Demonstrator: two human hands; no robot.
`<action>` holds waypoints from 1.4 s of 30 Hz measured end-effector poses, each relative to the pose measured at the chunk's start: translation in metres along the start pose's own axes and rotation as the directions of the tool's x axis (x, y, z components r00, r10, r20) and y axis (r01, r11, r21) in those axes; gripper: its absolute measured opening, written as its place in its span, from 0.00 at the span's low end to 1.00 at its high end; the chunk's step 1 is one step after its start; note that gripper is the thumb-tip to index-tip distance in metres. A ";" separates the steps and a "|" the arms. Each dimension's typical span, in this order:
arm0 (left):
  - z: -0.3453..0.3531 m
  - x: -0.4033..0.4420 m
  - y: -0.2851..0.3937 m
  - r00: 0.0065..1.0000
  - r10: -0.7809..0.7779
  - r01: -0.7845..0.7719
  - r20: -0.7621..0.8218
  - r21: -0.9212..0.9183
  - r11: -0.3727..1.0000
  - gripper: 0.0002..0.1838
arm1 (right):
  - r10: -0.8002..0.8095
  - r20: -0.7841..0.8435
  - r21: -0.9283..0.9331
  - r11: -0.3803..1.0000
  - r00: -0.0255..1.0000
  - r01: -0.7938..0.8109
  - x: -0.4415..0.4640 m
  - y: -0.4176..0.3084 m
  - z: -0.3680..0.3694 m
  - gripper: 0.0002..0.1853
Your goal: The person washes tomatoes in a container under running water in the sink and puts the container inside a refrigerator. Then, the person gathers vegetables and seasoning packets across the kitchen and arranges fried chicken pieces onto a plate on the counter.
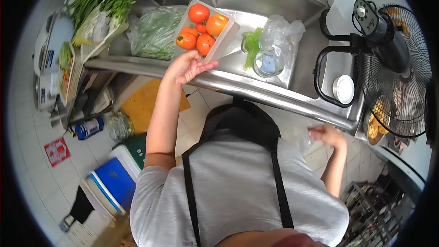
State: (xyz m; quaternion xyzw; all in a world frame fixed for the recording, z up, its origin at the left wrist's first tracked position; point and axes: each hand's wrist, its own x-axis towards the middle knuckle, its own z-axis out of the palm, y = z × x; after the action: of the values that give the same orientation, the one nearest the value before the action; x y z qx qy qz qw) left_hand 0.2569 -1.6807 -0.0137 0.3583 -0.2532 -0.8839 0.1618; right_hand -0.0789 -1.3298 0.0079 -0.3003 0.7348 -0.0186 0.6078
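Observation:
My left hand (pixel 190 67) is at the near edge of a clear plastic container (pixel 221 45) holding several red-orange tomatoes (pixel 216 24). Its fingers are partly stretched out and apart, with nothing seen in them; whether it touches the container I cannot tell. Out to the right, below the sink edge, my right hand (pixel 327 135) has its fingers closed on a thin clear plastic bag (pixel 302 141). In the sink, right of the container, are a green plastic bag (pixel 251 46), a crumpled clear bag (pixel 280 32) and a round clear tub (pixel 269 64).
A bag of leafy greens (pixel 157 32) sits left of the container. Spring onions (pixel 107 0) stand in a basket at far left. A black fan (pixel 393 55) rises at right, near a white round lid (pixel 343 88). The metal sink edge (pixel 274 90) runs before me.

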 end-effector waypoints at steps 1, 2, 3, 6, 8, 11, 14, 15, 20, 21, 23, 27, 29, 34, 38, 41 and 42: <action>-0.008 0.011 0.004 1.000 -0.030 0.030 -0.009 -0.015 0.999 0.23 | -0.236 0.011 0.108 0.966 0.972 0.233 -0.002 -0.041 -0.009 0.26; -0.014 0.022 0.011 0.999 -0.048 0.049 0.004 -0.008 0.999 0.23 | -0.405 -0.045 -0.096 0.912 0.913 0.399 0.009 -0.077 -0.026 0.28; -0.020 0.033 0.017 0.998 -0.065 0.065 0.019 -0.002 0.998 0.23 | -0.404 -0.118 -0.164 0.909 0.907 0.384 0.031 -0.105 -0.044 0.31; -0.043 0.063 0.025 0.988 -0.153 0.153 -0.004 0.010 0.988 0.21 | -0.494 -0.539 -0.442 0.855 0.682 0.271 0.161 -0.149 -0.115 0.48; -0.045 0.075 0.035 0.983 -0.181 0.184 -0.043 0.077 0.980 0.23 | -0.299 -0.664 -0.387 0.922 0.685 0.026 0.260 -0.165 -0.162 0.62; -0.059 0.088 0.038 0.963 -0.249 0.261 -0.105 0.127 0.957 0.23 | 0.025 -0.643 -0.221 0.951 0.765 -0.217 0.402 -0.159 -0.191 0.71; -0.067 0.091 0.040 0.964 -0.240 0.250 -0.118 0.080 0.965 0.23 | 0.062 -0.526 -0.341 0.898 0.848 -0.278 0.558 -0.153 -0.159 0.60; -0.071 0.093 0.041 0.959 -0.255 0.265 -0.122 0.075 0.961 0.23 | 0.092 -0.382 -0.385 0.889 0.919 -0.249 0.571 -0.166 -0.129 0.55; -0.078 0.090 0.049 0.946 -0.283 0.295 -0.159 0.056 0.954 0.23 | 0.620 -0.545 0.241 0.761 0.565 -0.602 0.584 -0.209 0.002 0.34; -0.078 0.092 0.051 0.949 -0.278 0.290 -0.150 0.066 0.955 0.23 | 0.617 -0.537 0.241 0.765 0.575 -0.597 0.585 -0.209 0.015 0.34; -0.080 0.092 0.052 0.950 -0.281 0.292 -0.139 0.068 0.954 0.24 | 0.228 -0.706 0.339 0.940 0.671 0.037 0.586 -0.191 0.045 0.20; -0.074 0.110 0.055 0.947 -0.301 0.316 -0.112 0.154 0.936 0.22 | -0.247 -0.524 -0.310 0.947 0.815 0.088 0.521 -0.212 0.064 0.14; -0.064 0.119 0.051 0.951 -0.284 0.302 -0.125 0.170 0.938 0.22 | -0.127 -0.341 -0.372 0.928 0.931 -0.009 0.490 -0.191 0.067 0.10; -0.069 0.159 0.037 0.955 -0.282 0.295 -0.092 0.218 0.930 0.22 | -0.012 -0.455 -0.262 0.957 0.891 -0.121 0.502 -0.112 0.056 0.16; -0.087 0.218 0.005 0.946 -0.307 0.315 -0.103 0.072 0.946 0.25 | -0.169 -0.207 -0.583 0.812 0.964 0.017 0.468 -0.122 0.015 0.22; -0.132 0.277 -0.034 0.933 -0.343 0.346 -0.109 0.013 0.938 0.27 | -0.200 -0.296 -0.488 0.872 0.934 0.032 0.364 -0.167 -0.042 0.26; -0.142 0.293 -0.045 0.929 -0.355 0.359 -0.101 0.027 0.933 0.27 | -0.218 -0.363 -0.435 0.899 0.906 0.042 0.331 -0.175 -0.055 0.27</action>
State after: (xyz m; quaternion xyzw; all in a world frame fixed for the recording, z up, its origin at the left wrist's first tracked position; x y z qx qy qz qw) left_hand 0.1517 -1.8278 -0.2880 0.4432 -0.1955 -0.8748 0.0020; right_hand -0.0822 -1.6454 -0.2013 -0.4624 0.8086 0.0358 0.3621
